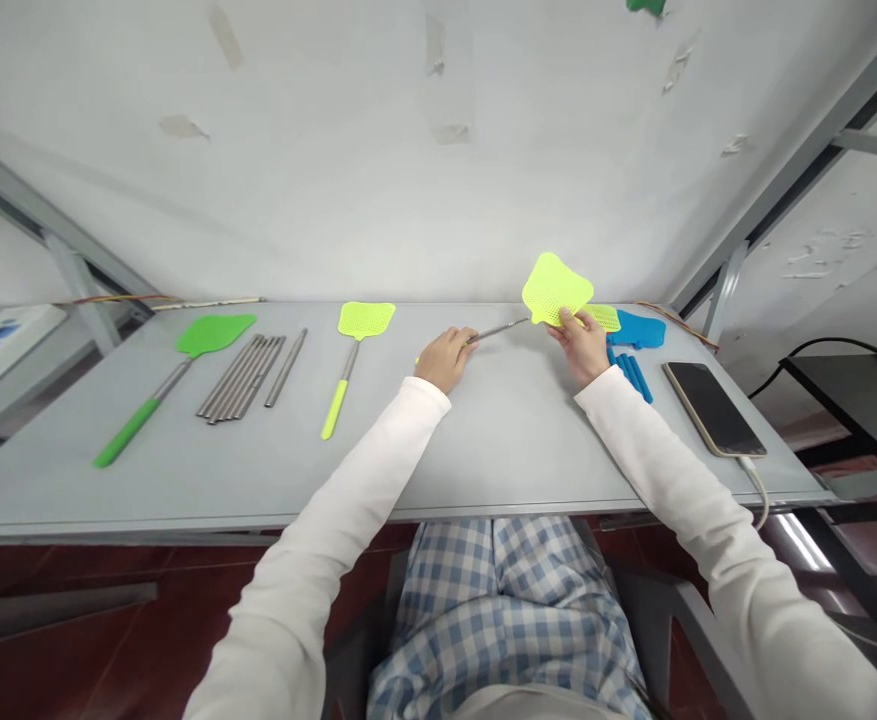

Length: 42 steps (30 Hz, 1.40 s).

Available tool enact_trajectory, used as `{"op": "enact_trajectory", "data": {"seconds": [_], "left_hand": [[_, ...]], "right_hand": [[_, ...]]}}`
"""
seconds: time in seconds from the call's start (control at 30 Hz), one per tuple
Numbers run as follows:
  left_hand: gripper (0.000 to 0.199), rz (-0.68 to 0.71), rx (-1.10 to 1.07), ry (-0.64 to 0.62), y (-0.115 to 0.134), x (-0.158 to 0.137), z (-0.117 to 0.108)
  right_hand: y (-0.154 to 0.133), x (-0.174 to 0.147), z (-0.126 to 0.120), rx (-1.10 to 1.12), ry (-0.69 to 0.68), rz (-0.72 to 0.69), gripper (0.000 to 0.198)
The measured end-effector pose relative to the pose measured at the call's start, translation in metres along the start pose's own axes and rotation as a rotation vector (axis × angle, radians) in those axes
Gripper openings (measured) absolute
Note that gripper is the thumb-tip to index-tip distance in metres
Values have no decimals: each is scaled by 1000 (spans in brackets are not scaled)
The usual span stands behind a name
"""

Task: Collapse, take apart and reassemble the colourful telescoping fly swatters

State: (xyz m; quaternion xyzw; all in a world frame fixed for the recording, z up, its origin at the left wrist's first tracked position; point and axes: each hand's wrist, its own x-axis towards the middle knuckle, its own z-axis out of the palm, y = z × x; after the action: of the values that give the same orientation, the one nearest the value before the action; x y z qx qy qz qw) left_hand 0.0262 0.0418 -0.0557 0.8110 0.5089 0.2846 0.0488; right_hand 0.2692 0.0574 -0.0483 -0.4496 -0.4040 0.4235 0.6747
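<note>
My left hand is closed round a thin metal rod that points right; a sliver of yellow shows at the hand's far side, the rest of that end being hidden. Between the fingers of my right hand is a yellow-green fly swatter head, raised above the table. The rod's tip lies right at the neck of this head; whether they touch I cannot tell. Behind my right hand lie another yellow swatter head, a blue swatter head and several blue handles.
Left on the grey table lie a green fly swatter, several metal tubes, one separate tube and a yellow fly swatter. A phone with a white cable rests at the right. A white wall stands behind.
</note>
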Motion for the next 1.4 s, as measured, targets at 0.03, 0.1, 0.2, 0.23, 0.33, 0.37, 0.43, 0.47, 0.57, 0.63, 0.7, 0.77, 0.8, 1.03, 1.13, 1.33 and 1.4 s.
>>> {"op": "enact_trajectory", "data": {"seconds": [0.03,0.1,0.2,0.23,0.33,0.37,0.43,0.47,0.57,0.63,0.7,0.77,0.8,1.03,1.13,1.33,1.4], "left_hand": [[32,-15,-1,3,0,0,0],[34,-54,-7,8,0,0,0],[35,-83,-5,-6,-1,1,0],[35,-81,3,-15,-1,1,0],[34,-70,33,-41,-1,1,0],[35,-69,41,-47,-1,1,0],[36,-72,52,-53,0,1,-1],[37,-75,55,-55,0,1,-1],[38,-79,54,-54,0,0,-1],[39,-78,50,-49,-1,0,-2],[39,-69,43,-42,-2,0,-2],[39,-54,32,-34,-3,0,-2],[40,-48,26,-31,-4,0,-2],[39,-11,4,-23,-1,-3,-1],[39,-9,3,-24,0,-4,0],[36,-62,-23,-36,7,-4,-3],[36,-106,-54,-63,12,-5,-7]], "right_hand": [[2,-3,2,48,-37,37,33],[3,-9,5,101,-95,68,33],[2,-13,6,137,-130,77,40],[2,-13,6,145,-136,76,43],[2,-12,5,160,-153,73,48],[3,-12,5,161,-161,71,49],[3,-13,5,151,-174,62,51],[3,-13,6,138,-178,56,52],[3,-15,7,93,-183,39,54],[3,-15,7,78,-180,29,57],[3,-15,7,78,-186,16,58],[5,-15,6,77,-202,7,58],[5,-15,6,74,-209,4,57],[5,-21,9,54,-195,-9,47],[2,-24,11,37,-197,0,42],[-1,-23,10,33,-228,48,44],[-2,-21,9,24,-265,75,45]]}}
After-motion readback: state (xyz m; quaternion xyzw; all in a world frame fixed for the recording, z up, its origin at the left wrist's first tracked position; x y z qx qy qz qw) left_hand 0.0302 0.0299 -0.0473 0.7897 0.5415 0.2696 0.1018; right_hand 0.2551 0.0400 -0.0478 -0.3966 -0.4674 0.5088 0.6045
